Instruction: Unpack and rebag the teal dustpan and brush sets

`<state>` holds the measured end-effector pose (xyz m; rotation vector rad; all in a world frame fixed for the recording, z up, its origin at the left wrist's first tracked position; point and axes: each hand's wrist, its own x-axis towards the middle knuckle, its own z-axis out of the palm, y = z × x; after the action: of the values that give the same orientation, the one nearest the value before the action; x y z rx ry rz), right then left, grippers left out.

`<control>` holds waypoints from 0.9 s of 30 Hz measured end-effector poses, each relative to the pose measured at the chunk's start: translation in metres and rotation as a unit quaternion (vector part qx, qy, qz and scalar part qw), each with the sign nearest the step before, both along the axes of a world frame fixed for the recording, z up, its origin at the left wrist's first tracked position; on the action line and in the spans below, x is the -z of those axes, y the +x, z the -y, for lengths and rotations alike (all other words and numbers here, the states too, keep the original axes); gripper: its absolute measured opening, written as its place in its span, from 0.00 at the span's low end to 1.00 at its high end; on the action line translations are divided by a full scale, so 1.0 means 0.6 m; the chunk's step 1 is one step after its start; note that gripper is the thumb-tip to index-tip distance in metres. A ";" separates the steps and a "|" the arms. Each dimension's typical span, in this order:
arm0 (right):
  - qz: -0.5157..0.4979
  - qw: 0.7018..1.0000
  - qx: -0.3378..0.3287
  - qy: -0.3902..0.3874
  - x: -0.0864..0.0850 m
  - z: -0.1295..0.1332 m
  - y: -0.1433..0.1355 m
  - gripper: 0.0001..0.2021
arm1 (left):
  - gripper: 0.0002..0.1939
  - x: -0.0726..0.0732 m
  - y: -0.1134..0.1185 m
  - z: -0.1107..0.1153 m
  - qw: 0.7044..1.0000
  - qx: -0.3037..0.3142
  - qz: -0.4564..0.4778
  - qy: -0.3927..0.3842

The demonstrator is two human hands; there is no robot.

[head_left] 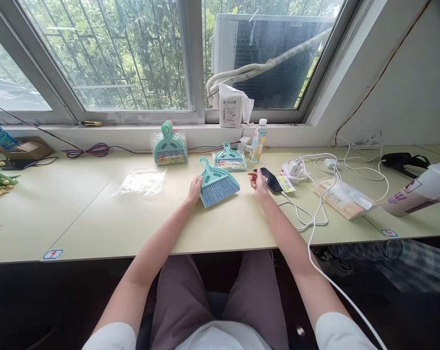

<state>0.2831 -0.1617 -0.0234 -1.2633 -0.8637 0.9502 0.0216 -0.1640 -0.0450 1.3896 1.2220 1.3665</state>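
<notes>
My left hand (195,188) grips the left edge of a mint-green dustpan (206,167) with a small brush (220,190) nested in it. The set is tilted just over the table, bristles toward me. My right hand (258,181) is to the right of the set, apart from it, fingers loosely curled with gaps between them and nothing visible in them. Beside that hand lies a dark phone (271,181), partly covered by it. Farther back are a bagged dustpan set (229,159) and a stack of bagged sets (170,148).
A clear plastic bag (142,182) lies at left. A drink bottle (258,141) stands near the sill. On the right are a yellow label card (284,180), white cables (316,221), chargers (296,169), a tissue pack (346,198) and a tilted cup (420,189).
</notes>
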 end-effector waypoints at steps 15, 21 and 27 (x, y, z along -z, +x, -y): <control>0.582 0.799 0.017 0.146 -0.010 0.058 -0.112 0.23 | 0.24 -0.041 0.044 0.070 0.981 0.099 -0.128 0.111; 0.454 0.864 0.052 0.212 -0.020 0.054 -0.099 0.26 | 0.22 -0.037 0.039 0.044 0.980 0.091 -0.140 0.106; 0.499 0.842 0.074 0.190 -0.039 0.040 -0.034 0.25 | 0.18 -0.016 -0.071 -0.027 0.989 -0.014 -0.147 -0.012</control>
<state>0.2624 -0.1858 0.0001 -1.4185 -1.6290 -0.1066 -0.0209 -0.1480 -0.0352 1.6041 1.4481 1.1894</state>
